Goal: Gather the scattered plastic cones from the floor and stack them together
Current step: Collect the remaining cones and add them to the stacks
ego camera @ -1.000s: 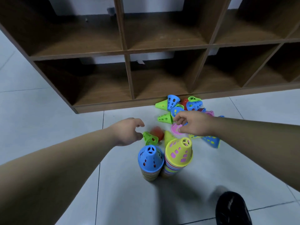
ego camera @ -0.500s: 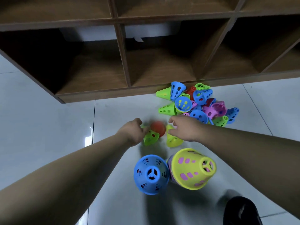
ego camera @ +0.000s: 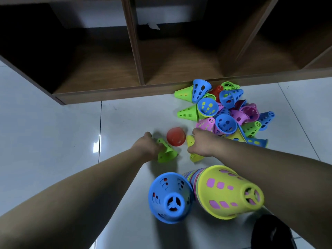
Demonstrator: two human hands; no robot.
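My left hand (ego camera: 146, 147) grips a green cone (ego camera: 167, 152) lying on the floor. My right hand (ego camera: 202, 143) holds a yellow cone (ego camera: 195, 156) just right of it. A red cone (ego camera: 176, 136) lies between the two hands, a little farther away. Two stacks stand close to me: one topped by a blue cone (ego camera: 170, 196), the other topped by a yellow cone (ego camera: 231, 192). A pile of scattered cones (ego camera: 224, 112) in blue, green, pink, red and yellow lies by the shelf base.
A brown wooden cubby shelf (ego camera: 140, 51) with open compartments runs across the back, its base on the pale tiled floor (ego camera: 53, 132). A black shoe (ego camera: 271, 232) shows at the lower right, beside the yellow-topped stack.
The view has dropped closer to the floor. My left hand has closed round the green cone and my right hand has taken hold of the yellow one. The stacks look nearer.
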